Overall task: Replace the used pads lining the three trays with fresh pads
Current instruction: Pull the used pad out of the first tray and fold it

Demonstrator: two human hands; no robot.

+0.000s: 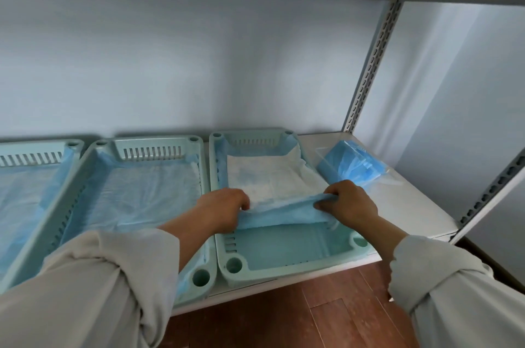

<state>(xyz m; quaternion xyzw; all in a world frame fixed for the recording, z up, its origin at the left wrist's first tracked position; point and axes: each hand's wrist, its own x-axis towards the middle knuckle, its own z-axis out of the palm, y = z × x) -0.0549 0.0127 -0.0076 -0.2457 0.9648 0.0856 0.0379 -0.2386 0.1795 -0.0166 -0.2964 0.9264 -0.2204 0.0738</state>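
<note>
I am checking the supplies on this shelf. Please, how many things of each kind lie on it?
Trays: 3 (left tray, middle tray, right tray)
Pads lining the trays: 3 (left pad, middle pad, right pad)
Bag of blue pads: 1
Total: 7

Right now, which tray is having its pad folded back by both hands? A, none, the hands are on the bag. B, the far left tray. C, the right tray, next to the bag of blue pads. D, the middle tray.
C: the left hand and right hand grip the near edge of the pad in the right tray, baring its floor.
</note>
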